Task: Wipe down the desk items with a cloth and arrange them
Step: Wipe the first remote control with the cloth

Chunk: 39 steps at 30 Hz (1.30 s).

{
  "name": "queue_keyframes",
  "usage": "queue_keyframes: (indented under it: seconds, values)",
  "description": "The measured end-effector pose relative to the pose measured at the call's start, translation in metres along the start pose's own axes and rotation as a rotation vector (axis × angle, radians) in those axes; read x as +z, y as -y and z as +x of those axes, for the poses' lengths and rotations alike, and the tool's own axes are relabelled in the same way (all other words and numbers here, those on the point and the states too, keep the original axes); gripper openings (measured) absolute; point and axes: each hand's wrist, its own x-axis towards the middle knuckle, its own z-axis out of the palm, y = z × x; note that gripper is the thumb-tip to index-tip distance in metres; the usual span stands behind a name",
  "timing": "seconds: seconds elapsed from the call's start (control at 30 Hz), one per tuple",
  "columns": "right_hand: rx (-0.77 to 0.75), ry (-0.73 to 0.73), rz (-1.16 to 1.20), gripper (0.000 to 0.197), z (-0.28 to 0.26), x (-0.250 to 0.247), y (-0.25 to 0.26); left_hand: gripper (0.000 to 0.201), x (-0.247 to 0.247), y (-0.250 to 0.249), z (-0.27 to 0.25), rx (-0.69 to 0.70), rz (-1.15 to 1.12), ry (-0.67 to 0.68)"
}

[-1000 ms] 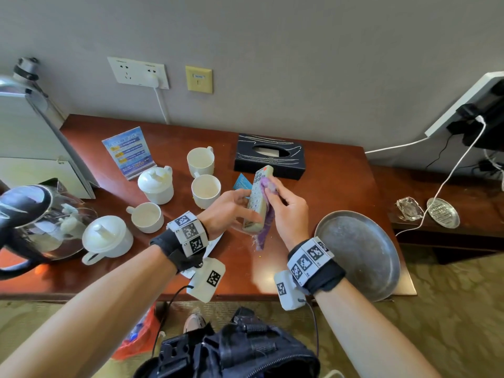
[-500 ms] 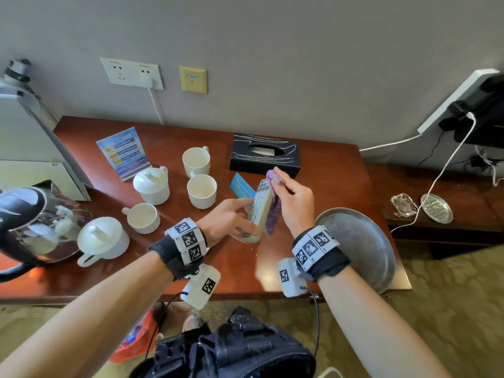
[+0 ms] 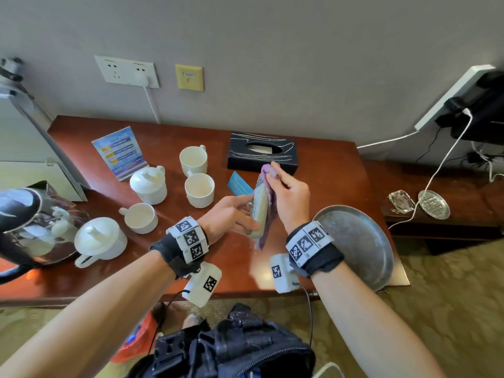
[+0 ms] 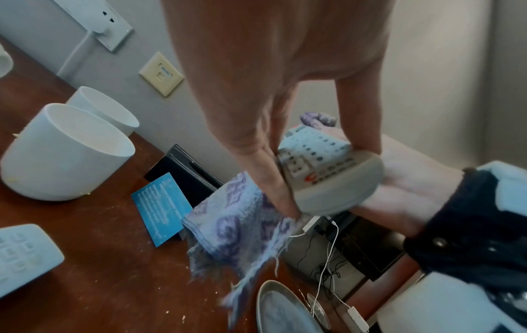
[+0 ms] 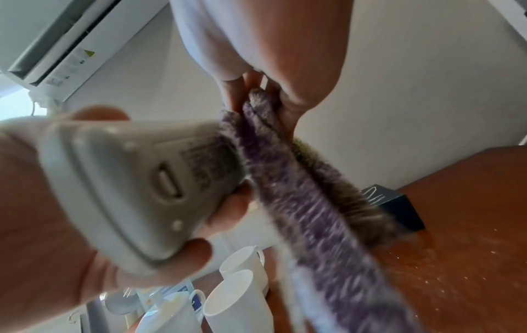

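Note:
A grey remote control (image 3: 259, 210) is held upright above the wooden desk (image 3: 327, 181); my left hand (image 3: 231, 215) grips its lower end, with the buttons (image 4: 313, 148) showing in the left wrist view and its back (image 5: 136, 180) in the right wrist view. My right hand (image 3: 289, 197) pinches a purple patterned cloth (image 3: 268, 214) and presses it against the remote's upper right side. The cloth (image 4: 242, 225) hangs down below the remote. The same cloth (image 5: 299, 202) runs as a fold along the remote's edge.
White cups (image 3: 199, 189) and lidded pots (image 3: 148, 185) stand left of my hands. A black tissue box (image 3: 261, 152) sits behind, a blue card (image 3: 238, 184) beside it, a round metal tray (image 3: 357, 244) at right. A second remote (image 4: 22, 256) lies on the desk. A kettle (image 3: 24, 225) stands far left.
My right hand has slid the cloth up along the remote toward its top end, and the remote has turned more edge-on. The left hand keeps its grip on the lower end.

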Motion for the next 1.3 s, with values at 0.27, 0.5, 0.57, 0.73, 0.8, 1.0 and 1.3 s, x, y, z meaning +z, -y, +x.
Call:
queue_keyframes:
  seconds: [0.27, 0.5, 0.57, 0.73, 0.8, 1.0, 1.3]
  values:
    - [0.001, 0.055, 0.007, 0.041, -0.006, 0.009, -0.001, 0.075, -0.006, -0.006, 0.006, 0.040, -0.151, -0.128]
    - [0.018, 0.161, 0.075, 0.034, -0.036, 0.007, -0.015, 0.058, -0.022, -0.005, -0.002, 0.058, -0.187, -0.084]
    - [0.016, 0.108, 0.081, 0.033, -0.031, 0.010, -0.011, 0.054, -0.020, -0.004, -0.004, 0.051, -0.202, -0.034]
    - [0.034, -0.014, 0.117, 0.025, -0.003, 0.013, 0.002, 0.059, -0.011, 0.002, -0.009, 0.024, -0.192, 0.082]
    - [0.037, 0.003, 0.143, 0.019, 0.001, 0.012, 0.006, 0.057, -0.007, 0.002, -0.009, 0.039, -0.214, 0.065]
    - [0.079, 0.092, 0.183, 0.020, -0.023, 0.009, -0.004, 0.053, -0.007, -0.010, -0.004, 0.092, -0.249, -0.029]
    - [0.121, 0.089, 0.237, 0.023, -0.032, 0.009, -0.006, 0.062, -0.012, -0.008, -0.004, 0.092, -0.114, -0.041]
